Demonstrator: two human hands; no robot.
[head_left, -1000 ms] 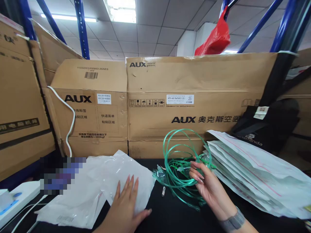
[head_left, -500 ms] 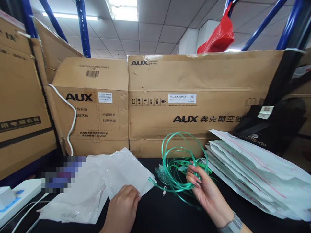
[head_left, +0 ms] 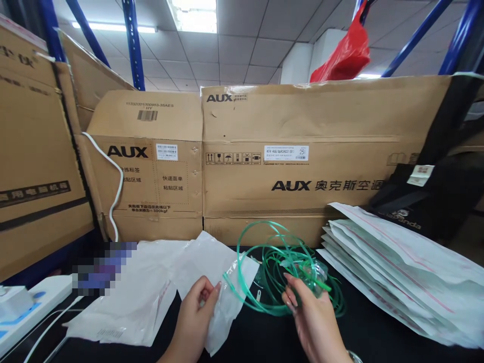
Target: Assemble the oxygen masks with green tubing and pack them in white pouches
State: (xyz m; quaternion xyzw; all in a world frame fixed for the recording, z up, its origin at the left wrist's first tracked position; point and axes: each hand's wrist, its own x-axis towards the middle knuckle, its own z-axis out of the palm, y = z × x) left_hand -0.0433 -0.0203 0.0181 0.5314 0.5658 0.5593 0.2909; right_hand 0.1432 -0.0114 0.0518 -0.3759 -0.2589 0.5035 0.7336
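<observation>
My left hand [head_left: 196,310] is closed on the edge of a white plastic bag [head_left: 229,307], which it lifts off the dark table. My right hand [head_left: 312,312] has its fingers wrapped round a loose coil of translucent green tubing [head_left: 242,269]. A clear plastic piece [head_left: 320,272] shows just beyond that hand, among the loops; its kind I cannot make out. One end of the tubing passes in front of the white bag, close to my left fingers. A small white metal-like tab [head_left: 258,295] lies on the table below the loops.
More white bags [head_left: 124,307] lie at the left. A stack of white mailer bags [head_left: 401,272] leans at the right beside a black bag [head_left: 401,201]. Cardboard boxes [head_left: 242,116] wall off the back. A power strip [head_left: 49,302] with cables sits at far left.
My left hand has taken up the white bag's edge and raised it. My right hand has lowered the tubing and turned over, and the loops have spread out.
</observation>
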